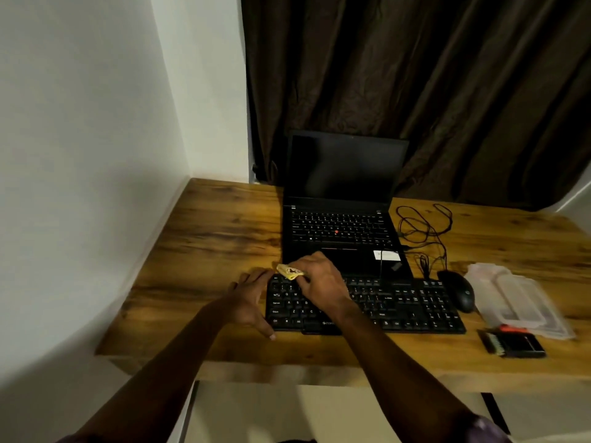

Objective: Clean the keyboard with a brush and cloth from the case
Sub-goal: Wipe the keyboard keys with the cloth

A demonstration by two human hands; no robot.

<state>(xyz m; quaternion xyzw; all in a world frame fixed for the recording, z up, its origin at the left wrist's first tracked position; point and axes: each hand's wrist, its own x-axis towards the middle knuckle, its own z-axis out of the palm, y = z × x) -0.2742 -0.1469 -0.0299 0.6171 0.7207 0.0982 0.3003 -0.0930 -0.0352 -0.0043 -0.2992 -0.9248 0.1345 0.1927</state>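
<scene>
A black keyboard (409, 306) lies on the wooden desk (208, 238), in front of an open laptop. My right hand (319, 282) is over the keyboard's upper left keys and grips a folded yellow cloth (289, 272), which sticks out to the left of my fingers. My left hand (252, 298) rests flat against the keyboard's left end, fingers spread, holding nothing. A clear plastic case (518, 298) lies open at the right of the desk. Just in front of it sits a dark brush-like tool with an orange handle (511, 338); its details are blurred.
A black laptop (342, 225) with a dark screen stands behind the keyboard. A black mouse (460, 290) and its tangled cable (422, 231) lie to the right. A white wall borders the desk on the left; a dark curtain hangs behind.
</scene>
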